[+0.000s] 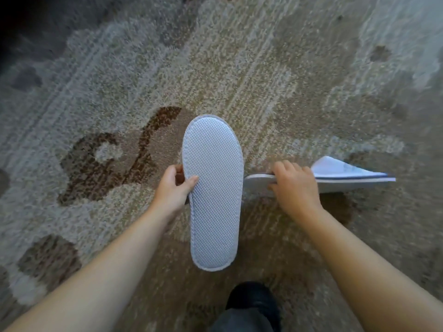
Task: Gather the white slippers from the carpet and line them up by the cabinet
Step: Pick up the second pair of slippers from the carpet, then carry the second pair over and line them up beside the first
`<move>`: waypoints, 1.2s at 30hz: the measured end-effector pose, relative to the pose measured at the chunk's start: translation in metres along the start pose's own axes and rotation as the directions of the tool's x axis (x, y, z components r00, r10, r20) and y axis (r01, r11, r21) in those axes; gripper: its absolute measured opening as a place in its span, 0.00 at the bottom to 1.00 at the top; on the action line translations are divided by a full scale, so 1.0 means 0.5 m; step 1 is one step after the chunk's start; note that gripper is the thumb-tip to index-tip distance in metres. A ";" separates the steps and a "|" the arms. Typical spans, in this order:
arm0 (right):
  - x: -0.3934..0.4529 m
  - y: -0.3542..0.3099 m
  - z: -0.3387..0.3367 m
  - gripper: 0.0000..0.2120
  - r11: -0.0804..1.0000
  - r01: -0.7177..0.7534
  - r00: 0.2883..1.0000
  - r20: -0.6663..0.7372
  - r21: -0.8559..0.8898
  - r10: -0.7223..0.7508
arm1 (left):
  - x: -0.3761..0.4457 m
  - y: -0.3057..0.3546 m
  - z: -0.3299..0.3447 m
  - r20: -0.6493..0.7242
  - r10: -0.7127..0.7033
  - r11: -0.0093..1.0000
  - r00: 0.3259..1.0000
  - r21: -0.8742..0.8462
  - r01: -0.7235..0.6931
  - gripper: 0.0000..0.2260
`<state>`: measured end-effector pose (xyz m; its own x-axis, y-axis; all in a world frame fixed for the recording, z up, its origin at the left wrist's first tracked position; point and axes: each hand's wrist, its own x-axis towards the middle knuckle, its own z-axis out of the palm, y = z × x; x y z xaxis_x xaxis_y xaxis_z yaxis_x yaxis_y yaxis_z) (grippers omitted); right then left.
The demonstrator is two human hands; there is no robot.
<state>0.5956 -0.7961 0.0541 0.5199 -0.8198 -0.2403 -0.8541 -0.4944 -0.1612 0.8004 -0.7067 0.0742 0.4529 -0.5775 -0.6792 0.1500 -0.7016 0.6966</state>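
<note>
My left hand (173,188) is shut on the edge of a white slipper (213,190), held above the carpet with its dotted sole facing me and its toe pointing away. To its right, my right hand (293,185) grips a second white slipper (347,177) around its middle. That slipper lies sideways, its toe end with a dark trim line pointing right, and sits level just over or on the carpet; I cannot tell which. The two slippers nearly touch at the centre. No cabinet shows in the head view.
A shaggy patterned carpet (239,68) in beige, grey and brown fills the view. My dark shoe and trouser leg (251,305) stand at the bottom centre. The top left corner is dark.
</note>
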 end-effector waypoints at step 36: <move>-0.960 -0.196 -1.252 0.12 0.136 -0.303 -0.374 -0.249 0.943 0.893 | -1.177 0.968 0.243 0.975 0.168 0.706 0.149 -0.013 -0.708 0.04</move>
<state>0.4216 -0.5353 0.7844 -0.9609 -0.2068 0.1842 -0.2610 0.4539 -0.8520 0.4995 -0.7573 0.7831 -0.7638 -0.6104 -0.2098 -0.2033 -0.0810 0.9758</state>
